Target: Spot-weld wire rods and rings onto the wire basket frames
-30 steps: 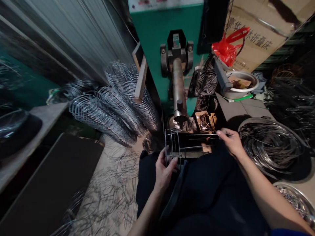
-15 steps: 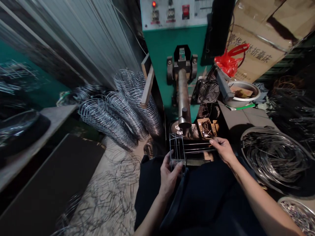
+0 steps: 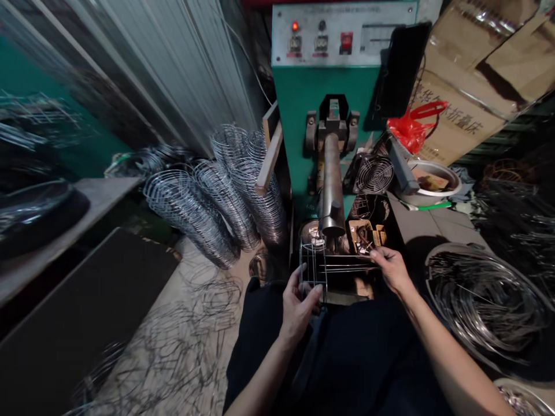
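Observation:
A small frame of thin metal wire [image 3: 314,282] stands in front of me, just below the steel cylinder arm [image 3: 332,190] of the green machine. My left hand [image 3: 299,303] grips its lower end between thumb and fingers. Straight wire rods [image 3: 349,267] stretch rightward from the frame. Their far ends are pinched by my right hand [image 3: 392,270] between thumb and forefinger. How the rods join the frame is too small to make out. The frame's top comes close to the cylinder's lower end; I cannot tell if they touch.
Stacks of wire rings [image 3: 186,214] stand left of the machine [image 3: 286,92], beside a bar [image 3: 269,164]. Loose wire pieces [image 3: 191,335] litter the floor. On the right are a tub of wire [image 3: 489,300], a bowl [image 3: 433,188], a red bag [image 3: 410,130] and a carton [image 3: 459,104].
My view has tipped up and shifted left, so more of the machine's control panel shows. Both hands keep their grip; the frame and rods hold nearly the same pose.

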Demonstrator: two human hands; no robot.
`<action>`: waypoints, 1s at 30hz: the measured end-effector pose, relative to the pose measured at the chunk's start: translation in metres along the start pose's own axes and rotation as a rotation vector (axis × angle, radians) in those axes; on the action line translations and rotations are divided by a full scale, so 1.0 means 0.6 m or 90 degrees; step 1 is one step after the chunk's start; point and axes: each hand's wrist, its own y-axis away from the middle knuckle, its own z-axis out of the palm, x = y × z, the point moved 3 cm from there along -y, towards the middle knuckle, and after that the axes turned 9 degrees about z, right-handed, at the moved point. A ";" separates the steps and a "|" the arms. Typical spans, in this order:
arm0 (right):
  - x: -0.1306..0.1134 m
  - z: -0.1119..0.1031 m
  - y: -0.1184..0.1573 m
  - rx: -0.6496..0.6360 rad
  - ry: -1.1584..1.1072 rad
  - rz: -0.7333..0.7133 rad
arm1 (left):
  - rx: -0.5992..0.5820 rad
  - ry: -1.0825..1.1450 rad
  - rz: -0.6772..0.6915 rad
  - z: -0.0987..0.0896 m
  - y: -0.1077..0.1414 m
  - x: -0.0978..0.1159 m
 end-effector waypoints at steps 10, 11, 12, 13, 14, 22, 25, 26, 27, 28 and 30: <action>0.002 -0.003 -0.016 0.005 -0.005 -0.030 | -0.007 0.021 0.013 0.003 -0.014 -0.011; 0.002 -0.003 -0.016 0.006 -0.005 -0.032 | -0.011 0.021 0.016 0.003 -0.014 -0.011; 0.002 -0.004 -0.017 0.006 -0.005 -0.033 | -0.014 0.020 0.019 0.003 -0.015 -0.010; 0.002 -0.005 -0.017 0.005 -0.003 -0.035 | -0.016 0.019 0.022 0.004 -0.015 -0.009; 0.002 -0.006 -0.018 0.003 0.000 -0.035 | -0.017 0.017 0.022 0.005 -0.016 -0.007; -0.010 -0.008 -0.026 0.009 0.016 -0.033 | -0.004 0.037 0.009 0.016 -0.017 0.007; -0.019 -0.006 -0.027 0.012 0.029 -0.035 | 0.001 0.044 0.006 0.019 -0.020 0.007; -0.020 -0.006 -0.027 0.012 0.030 -0.033 | -0.001 0.045 0.006 0.019 -0.022 0.006; -0.020 -0.006 -0.028 0.013 0.029 -0.031 | -0.003 0.043 0.008 0.018 -0.023 0.005; -0.020 -0.006 -0.028 0.013 0.026 -0.029 | -0.005 0.041 0.010 0.018 -0.024 0.003; -0.018 -0.006 -0.029 0.010 0.021 -0.028 | -0.007 0.041 0.008 0.016 -0.026 -0.002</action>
